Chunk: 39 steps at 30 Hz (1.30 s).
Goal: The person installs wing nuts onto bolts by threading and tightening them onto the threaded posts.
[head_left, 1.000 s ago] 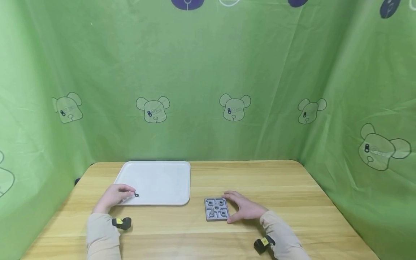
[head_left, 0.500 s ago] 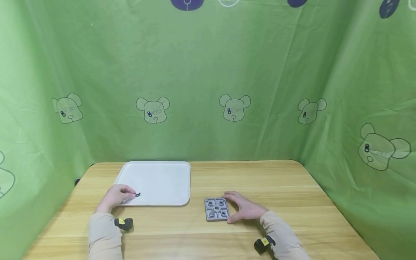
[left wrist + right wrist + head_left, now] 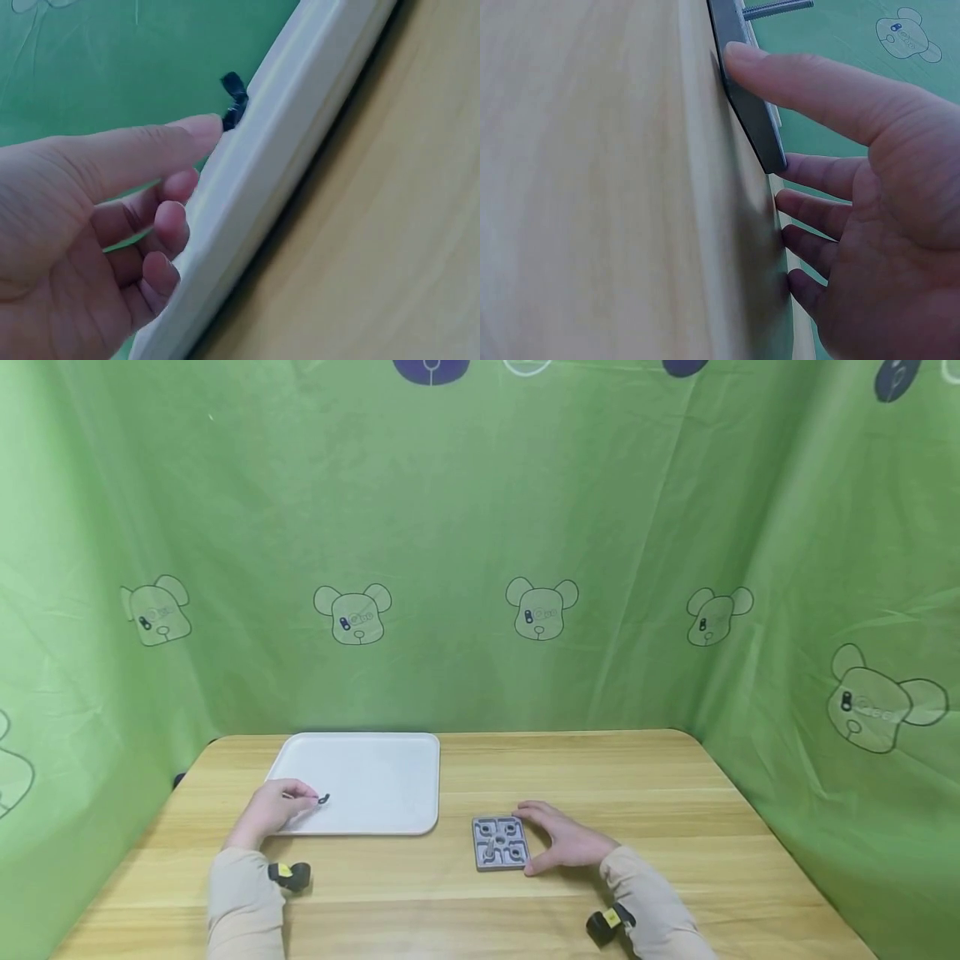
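Observation:
Thumb and forefinger of my left hand (image 3: 276,810) pinch a small black bent piece (image 3: 324,799), held above the white tray (image 3: 375,785) near its front left. In the left wrist view the black piece (image 3: 235,101) sticks out past the thumb tip, twisted in shape; the other fingers are loosely curled. My right hand (image 3: 566,839) holds a grey square plate (image 3: 500,841) at its right side, thumb at the near corner and forefinger at the far one. The plate has several round recesses, and a threaded screw (image 3: 780,8) stands up from it.
The wooden table (image 3: 600,777) carries both tray and plate, the tray at the back left. Green printed cloth (image 3: 450,677) hangs behind the table and on both sides. Each wrist wears a black strap-on camera (image 3: 294,877).
My left hand has moved slightly right and up over the tray with the black piece, whose angle has turned. The right hand and the plate have stayed still.

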Each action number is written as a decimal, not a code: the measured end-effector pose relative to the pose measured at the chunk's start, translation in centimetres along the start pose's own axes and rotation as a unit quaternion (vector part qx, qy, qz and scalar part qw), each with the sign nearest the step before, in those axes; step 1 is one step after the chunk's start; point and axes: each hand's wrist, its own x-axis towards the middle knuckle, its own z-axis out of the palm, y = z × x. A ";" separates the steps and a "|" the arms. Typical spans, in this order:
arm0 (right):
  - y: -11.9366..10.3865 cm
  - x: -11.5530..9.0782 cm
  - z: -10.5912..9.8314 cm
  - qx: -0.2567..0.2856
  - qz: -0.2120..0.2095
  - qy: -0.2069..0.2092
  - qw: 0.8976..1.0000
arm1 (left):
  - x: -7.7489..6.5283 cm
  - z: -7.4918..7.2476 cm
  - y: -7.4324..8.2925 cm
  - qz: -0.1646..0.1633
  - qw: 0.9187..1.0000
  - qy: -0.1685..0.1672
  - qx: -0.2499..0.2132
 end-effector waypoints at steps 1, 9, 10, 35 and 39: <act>0.0 0.0 0.0 0.000 0.000 0.000 1.000 | 0.1 0.0 0.2 0.000 1.000 0.005 -0.004; -0.4 -0.1 -0.2 0.010 -0.002 0.000 1.000 | 0.9 0.0 2.0 0.026 0.999 0.031 -0.017; -0.4 -0.1 -0.2 0.010 -0.001 0.000 1.000 | 1.0 0.0 2.3 0.034 0.999 0.032 -0.019; 0.0 0.0 -0.1 0.007 -0.006 -0.001 1.000 | 2.6 7.9 10.6 0.107 0.978 -0.030 -0.177; 0.0 0.0 -0.1 0.005 -0.009 -0.001 1.000 | 3.0 9.7 11.1 0.126 0.973 -0.055 -0.184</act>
